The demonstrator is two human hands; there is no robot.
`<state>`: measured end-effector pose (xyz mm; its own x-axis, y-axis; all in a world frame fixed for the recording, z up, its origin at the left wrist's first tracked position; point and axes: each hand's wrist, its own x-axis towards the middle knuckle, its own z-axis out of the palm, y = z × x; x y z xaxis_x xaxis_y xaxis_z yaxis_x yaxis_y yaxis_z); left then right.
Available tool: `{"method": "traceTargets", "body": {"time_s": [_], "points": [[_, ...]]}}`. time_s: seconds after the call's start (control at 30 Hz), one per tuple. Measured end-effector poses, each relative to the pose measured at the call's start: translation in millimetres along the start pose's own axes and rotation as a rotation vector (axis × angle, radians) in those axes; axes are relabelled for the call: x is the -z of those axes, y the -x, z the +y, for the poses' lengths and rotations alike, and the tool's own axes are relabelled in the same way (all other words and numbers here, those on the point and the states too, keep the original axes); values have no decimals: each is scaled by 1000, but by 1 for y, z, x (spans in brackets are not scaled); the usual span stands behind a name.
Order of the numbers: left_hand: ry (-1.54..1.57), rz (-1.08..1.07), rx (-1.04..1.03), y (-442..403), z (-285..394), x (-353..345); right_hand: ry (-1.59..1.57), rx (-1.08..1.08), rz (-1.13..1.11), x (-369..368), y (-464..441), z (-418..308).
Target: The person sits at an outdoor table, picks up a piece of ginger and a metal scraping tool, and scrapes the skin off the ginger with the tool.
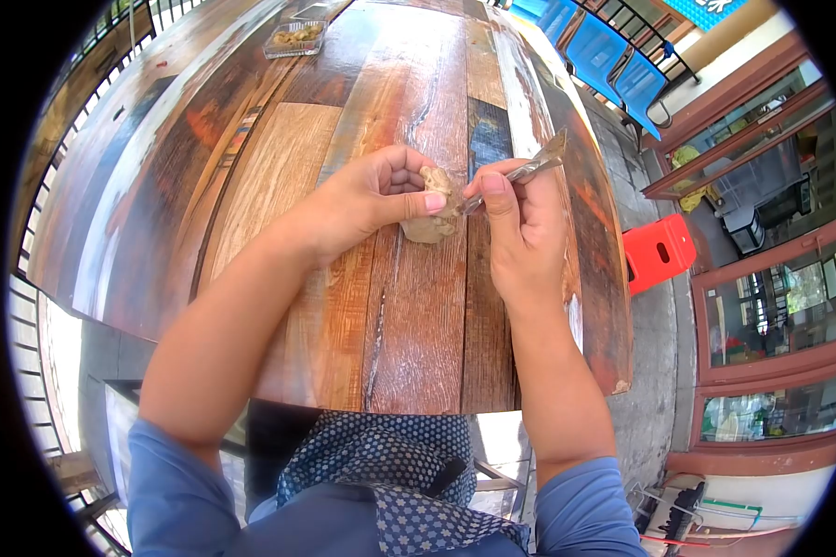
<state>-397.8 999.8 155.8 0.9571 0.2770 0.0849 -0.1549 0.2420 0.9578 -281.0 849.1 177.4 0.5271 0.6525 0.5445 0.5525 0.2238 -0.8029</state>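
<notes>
My left hand (381, 200) is closed round a lumpy, tan, clay-like piece (429, 229), with the thumb pressed on its upper side. The piece is held over the middle of the table, and the fingers hide part of it. In my right hand (527, 209) is a slim, shiny metal tool (545, 160), pinched between thumb and fingers. Its wider flat end sticks out past the fingers to the upper right. The tool's other end points at the right side of the lump; whether it touches cannot be made out.
The wood-patterned table (418, 343) spreads out before me. A clear plastic box (294, 39) with yellowish-brown pieces stands at its far left. Right of the table are a red stool (659, 252) and blue chairs (596, 46). A metal railing (30, 348) runs along the left.
</notes>
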Motion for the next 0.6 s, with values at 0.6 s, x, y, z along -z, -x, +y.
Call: {"method": "traceTargets", "body": {"time_s": [0.6], "points": [[-8, 14, -6, -1, -1, 0, 14, 36, 5, -1, 1, 2]]}}
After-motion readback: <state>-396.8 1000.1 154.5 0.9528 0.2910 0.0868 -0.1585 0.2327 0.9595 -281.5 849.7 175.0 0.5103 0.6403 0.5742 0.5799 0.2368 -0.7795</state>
